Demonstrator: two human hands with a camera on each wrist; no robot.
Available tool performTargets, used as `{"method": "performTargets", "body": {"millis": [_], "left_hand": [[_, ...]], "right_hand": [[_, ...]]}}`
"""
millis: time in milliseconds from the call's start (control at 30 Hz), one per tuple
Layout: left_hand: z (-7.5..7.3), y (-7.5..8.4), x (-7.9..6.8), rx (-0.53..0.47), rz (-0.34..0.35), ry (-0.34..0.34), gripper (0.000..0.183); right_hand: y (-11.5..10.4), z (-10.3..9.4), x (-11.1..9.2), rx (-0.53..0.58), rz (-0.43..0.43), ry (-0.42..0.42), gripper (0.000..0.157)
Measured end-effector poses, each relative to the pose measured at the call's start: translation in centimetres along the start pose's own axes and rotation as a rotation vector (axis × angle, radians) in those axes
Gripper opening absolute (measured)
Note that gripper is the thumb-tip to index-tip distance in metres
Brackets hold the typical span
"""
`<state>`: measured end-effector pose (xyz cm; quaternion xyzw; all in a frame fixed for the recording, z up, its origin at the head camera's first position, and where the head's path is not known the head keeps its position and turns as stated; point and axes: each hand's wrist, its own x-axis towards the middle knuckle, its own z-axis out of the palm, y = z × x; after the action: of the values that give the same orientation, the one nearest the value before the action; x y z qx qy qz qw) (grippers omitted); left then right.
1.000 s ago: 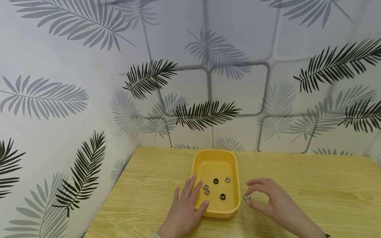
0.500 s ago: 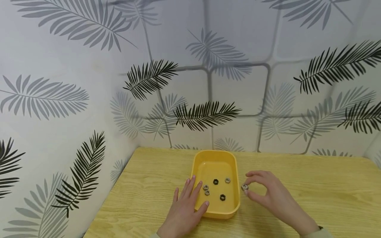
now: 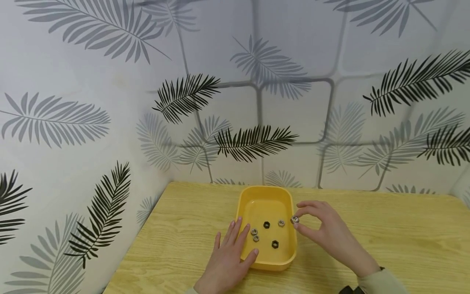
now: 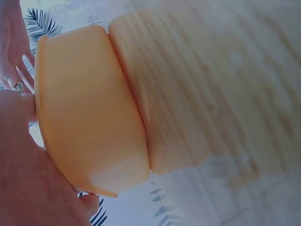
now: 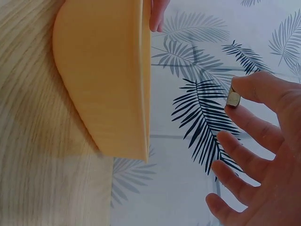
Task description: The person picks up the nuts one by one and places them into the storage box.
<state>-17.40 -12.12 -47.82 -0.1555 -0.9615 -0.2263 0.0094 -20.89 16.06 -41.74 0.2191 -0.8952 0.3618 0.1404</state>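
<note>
A silver hex nut (image 3: 294, 219) is pinched between the thumb and index finger of my right hand (image 3: 328, 228), raised by the right rim of a yellow tray (image 3: 269, 264). In the right wrist view the same nut (image 5: 233, 98) shows edge-on at the fingertips, apart from the tray wall (image 5: 103, 80). My left hand (image 3: 227, 257) rests on the tray's left rim with fingers spread. Inside the tray lie two black nuts, one near the middle (image 3: 267, 225) and one nearer the front (image 3: 275, 244). Silver nuts lie there too: a touching pair (image 3: 255, 234) and a single one (image 3: 281, 223).
The tray stands on a wood-grain table (image 3: 385, 228) whose far edge meets a wall (image 3: 293, 110) with a leaf pattern. A dark object (image 3: 351, 290) shows beside the right sleeve (image 3: 382, 281) at the bottom edge of the head view.
My right hand has moved up and to the left with the nut, from beside the tray to its right rim. The left hand and tray have stayed put.
</note>
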Motion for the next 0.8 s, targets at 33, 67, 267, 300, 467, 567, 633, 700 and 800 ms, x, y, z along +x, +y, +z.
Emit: {"method": "performTargets", "body": {"millis": [33, 67, 267, 300, 467, 567, 633, 700, 800], "left_hand": [[0.0, 0.0, 0.0, 0.001, -0.001, -0.001, 0.067], [0.0, 0.0, 0.0, 0.002, -0.002, -0.001, 0.067], [0.0, 0.1, 0.1, 0.016, -0.008, -0.005, 0.068], [0.0, 0.1, 0.0, 0.02, -0.011, -0.008, 0.068], [-0.1, 0.2, 0.0, 0.03, -0.015, -0.01, 0.068], [-0.1, 0.3, 0.0, 0.028, -0.016, -0.011, 0.068], [-0.1, 0.3, 0.0, 0.028, -0.017, -0.012, 0.068], [-0.1, 0.3, 0.0, 0.035, -0.017, -0.011, 0.069], [0.0, 0.2, 0.1, 0.047, -0.016, -0.008, 0.069]], "right_hand": [[0.0, 0.1, 0.1, 0.004, -0.004, 0.004, 0.014], [-0.1, 0.2, 0.3, 0.006, -0.004, 0.008, 0.014], [-0.3, 0.7, 1.3, 0.018, -0.034, 0.033, 0.014], [-0.4, 0.7, 1.5, 0.021, -0.035, 0.034, 0.013], [-0.8, 0.8, 2.3, 0.03, -0.026, 0.022, 0.014], [-0.9, 0.9, 2.7, 0.033, -0.032, 0.021, 0.015], [-1.0, 0.9, 2.9, 0.035, -0.04, 0.024, 0.016], [-1.2, 0.9, 3.2, 0.037, -0.046, 0.028, 0.016], [-1.3, 1.0, 3.6, 0.037, -0.052, 0.035, 0.016]]}}
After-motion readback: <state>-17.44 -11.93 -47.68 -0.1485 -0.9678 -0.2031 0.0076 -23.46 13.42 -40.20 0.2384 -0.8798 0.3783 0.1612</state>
